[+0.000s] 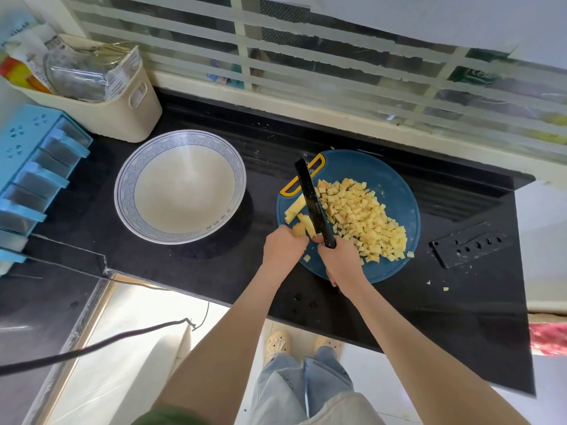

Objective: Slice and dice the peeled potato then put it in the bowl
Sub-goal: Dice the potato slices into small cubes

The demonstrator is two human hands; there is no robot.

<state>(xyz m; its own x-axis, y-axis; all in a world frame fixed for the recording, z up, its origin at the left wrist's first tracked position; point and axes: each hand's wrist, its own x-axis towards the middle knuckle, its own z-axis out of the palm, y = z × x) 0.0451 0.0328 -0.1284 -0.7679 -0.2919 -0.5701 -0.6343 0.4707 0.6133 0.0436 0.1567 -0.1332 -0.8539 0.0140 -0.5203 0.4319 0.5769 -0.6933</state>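
At the far left edge a blue drawer rack (33, 167) is seen, and behind it a cream basket (122, 115) is set against the window wall, its base just beside the far rim of the bowl (181, 187). The bowl is placed on the black countertop (214, 265), left of the work area, and nothing is seen in it. A band of bare counter is left between the bowl's right rim and the round blue cutting board (395, 176). On the left part of the board a few uncut potato strips (296, 208) are laid, and their near ends are pinched under the curled fingers of the left hand (283, 245). Just to the right, the knife (311, 197) is gripped by its handle in the right hand (339, 260), fingers wrapped round it, with the black blade pointed away toward the board's yellow handle loop and set beside the strips. The diced potato (365, 216) is heaped right of the blade, spread across the board's middle toward its right rim, with one cube lying near the near rim. Bare counter is left between the board's near rim and the counter's front edge. To the right, apart from the board, a black knife sheath (469, 243) is laid, and a few stray potato bits (445, 289) are scattered nearer the front, short of the counter's right edge.
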